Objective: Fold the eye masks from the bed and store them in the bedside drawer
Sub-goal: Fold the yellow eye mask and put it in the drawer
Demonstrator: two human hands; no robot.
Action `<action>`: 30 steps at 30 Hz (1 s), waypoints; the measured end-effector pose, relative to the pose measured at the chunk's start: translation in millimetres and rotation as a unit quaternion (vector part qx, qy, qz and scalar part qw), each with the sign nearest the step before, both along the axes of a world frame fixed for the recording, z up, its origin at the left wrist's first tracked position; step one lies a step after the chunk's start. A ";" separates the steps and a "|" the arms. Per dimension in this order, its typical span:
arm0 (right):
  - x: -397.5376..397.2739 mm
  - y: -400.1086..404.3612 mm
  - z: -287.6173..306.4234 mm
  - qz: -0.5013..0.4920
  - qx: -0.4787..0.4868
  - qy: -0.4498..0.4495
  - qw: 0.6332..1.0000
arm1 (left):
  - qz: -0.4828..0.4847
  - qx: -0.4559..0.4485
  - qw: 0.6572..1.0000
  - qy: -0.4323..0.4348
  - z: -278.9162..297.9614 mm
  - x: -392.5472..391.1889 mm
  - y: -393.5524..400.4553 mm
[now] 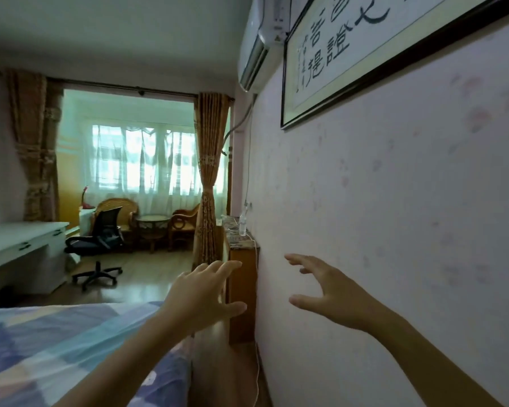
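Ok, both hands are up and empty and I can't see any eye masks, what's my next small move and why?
Probably tilt your view down toward the bed to find the masks. The left hand and right hand are open and hold nothing, reaching toward the wooden bedside cabinet, and no mask shows on the visible strip of bedding, so there is nothing to fold or store yet.

Left hand (202, 292), right hand (329, 292) — empty, spread

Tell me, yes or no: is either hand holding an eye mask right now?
No. The left hand and the right hand are both open with spread fingers, holding nothing.
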State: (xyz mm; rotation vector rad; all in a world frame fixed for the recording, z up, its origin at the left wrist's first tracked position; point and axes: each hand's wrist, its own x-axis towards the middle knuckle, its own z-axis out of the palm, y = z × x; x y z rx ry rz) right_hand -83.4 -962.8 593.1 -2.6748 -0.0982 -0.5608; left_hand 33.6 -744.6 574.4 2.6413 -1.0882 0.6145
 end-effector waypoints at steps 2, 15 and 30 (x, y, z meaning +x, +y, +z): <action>60.3 -19.3 -0.1 0.020 -0.026 -0.001 0.999 | 0.032 0.010 0.999 -0.014 7.4 41.6 -12.9; 422.9 -35.7 0.2 0.081 -0.159 -0.041 0.983 | 0.235 0.033 0.970 -0.058 20.9 325.2 -9.9; 770.5 -146.2 0.3 0.015 -0.144 -0.043 0.989 | 0.137 0.018 0.989 -0.044 -2.6 731.8 -166.3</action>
